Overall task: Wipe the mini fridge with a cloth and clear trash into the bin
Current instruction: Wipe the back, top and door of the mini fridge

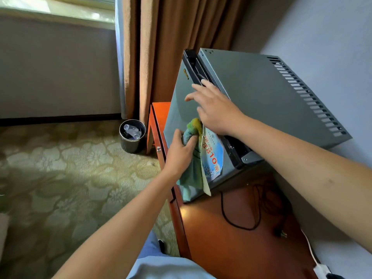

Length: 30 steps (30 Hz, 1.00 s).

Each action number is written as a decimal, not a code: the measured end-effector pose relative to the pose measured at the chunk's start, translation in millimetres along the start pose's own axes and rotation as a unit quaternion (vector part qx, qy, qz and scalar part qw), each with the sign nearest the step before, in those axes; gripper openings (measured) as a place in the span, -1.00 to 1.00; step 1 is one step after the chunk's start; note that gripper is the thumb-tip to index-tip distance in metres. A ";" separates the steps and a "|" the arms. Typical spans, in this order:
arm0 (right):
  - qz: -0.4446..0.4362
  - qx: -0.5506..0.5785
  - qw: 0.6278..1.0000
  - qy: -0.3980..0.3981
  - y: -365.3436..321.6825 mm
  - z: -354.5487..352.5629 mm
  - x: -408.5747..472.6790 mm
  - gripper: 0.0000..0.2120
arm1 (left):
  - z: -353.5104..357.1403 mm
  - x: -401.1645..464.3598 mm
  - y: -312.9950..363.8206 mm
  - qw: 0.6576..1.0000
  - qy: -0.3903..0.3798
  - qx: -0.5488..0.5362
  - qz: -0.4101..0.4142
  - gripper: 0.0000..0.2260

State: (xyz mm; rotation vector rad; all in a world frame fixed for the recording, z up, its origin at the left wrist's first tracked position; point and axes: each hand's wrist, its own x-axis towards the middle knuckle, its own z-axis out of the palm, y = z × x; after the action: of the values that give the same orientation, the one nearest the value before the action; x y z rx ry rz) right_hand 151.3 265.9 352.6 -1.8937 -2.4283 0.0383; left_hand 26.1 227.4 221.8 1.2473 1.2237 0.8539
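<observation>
The person is wiping the door of the fridge [241,93], which is sitting on a wooden cabinet [231,238]. The left hand [179,154] is gripping the cloth [191,174] against the door. The right hand [215,107] is lying flat and open on the door's top edge, just above the cloth. The bin [132,136] on the floor is already holding bottles. More wiping is probably left.

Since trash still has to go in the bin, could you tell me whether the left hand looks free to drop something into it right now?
Probably not yet: the left hand grips the cloth against the fridge, and the bin sits apart on the carpet beyond the cabinet corner.
</observation>
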 end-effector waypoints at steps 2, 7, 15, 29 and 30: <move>0.002 -0.010 1.000 -0.007 -1.1 -1.6 -0.1 -0.59 | 3.3 -9.6 -13.7 1.000 -0.003 0.011 -0.017 -0.73; 0.006 -0.014 1.000 -0.011 -3.2 -2.9 -1.7 -0.66 | 7.3 -40.4 -57.7 0.994 -0.043 0.055 -0.078 -0.78; 0.006 -0.021 1.000 -0.014 -5.1 -4.0 -5.2 -0.68 | 3.9 -31.0 -17.7 0.997 -0.036 -0.059 -0.032 -0.77; 0.005 -0.039 0.999 -0.015 -7.0 -3.0 -5.6 -0.70 | 7.1 -30.6 -22.2 1.000 0.007 0.005 -0.006 -0.77; 0.006 -0.040 0.999 -0.013 -6.7 -2.7 -5.5 -0.70 | 5.1 -21.1 -19.1 1.000 0.008 0.014 0.000 -0.76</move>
State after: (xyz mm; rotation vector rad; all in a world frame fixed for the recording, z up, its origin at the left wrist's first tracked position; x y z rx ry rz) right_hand 146.3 258.9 355.5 -1.9515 -2.4721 -0.0327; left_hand 24.2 202.7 206.9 1.2644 1.2531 0.8511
